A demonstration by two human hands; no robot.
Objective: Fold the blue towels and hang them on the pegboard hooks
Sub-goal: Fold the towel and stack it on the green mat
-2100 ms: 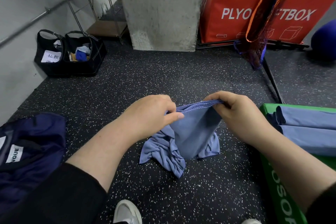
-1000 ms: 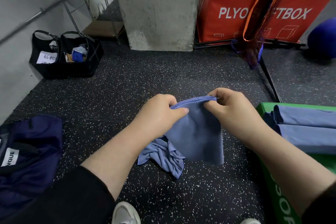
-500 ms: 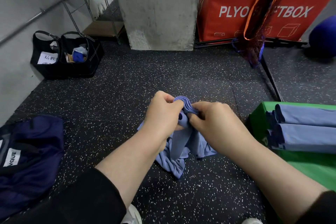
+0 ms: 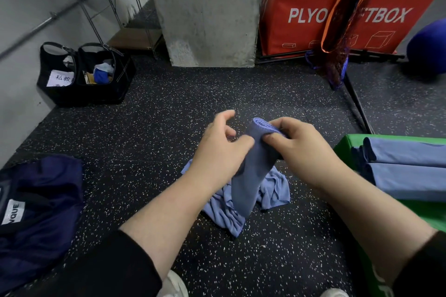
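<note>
Towel (image 4: 251, 171) folded into a narrow strip, held above the speckled floor (image 4: 169, 116) between both hands. The right hand (image 4: 301, 149) grasps the folded top end, fingers curled over the bundled edge; the strip hangs down from this grip. The left hand (image 4: 219, 149) lies against the strip's left side with its thumb touching the cloth and its fingers spread and released, gripping nothing. Beneath the strip, a second blue towel (image 4: 272, 190) lies crumpled on the floor, touching or nearly touching the strip's lower end; which cannot be told. Two folded towels (image 4: 407, 164) rest on the green box (image 4: 347, 142) at right. No pegboard or hooks are in view.

Risks, as judged from this arrangement: with only one hand holding, the stacked layers at the top may slide apart and the fold may open, since the cloth looks thin and limp. The hanging end may drag into the crumpled towel and catch on it, pulling the fold askew or lifting the loose towel along. A grip limited to the top edge may also let inner layers slip out, leaving an uneven strip that would sit poorly on a hook.
</note>
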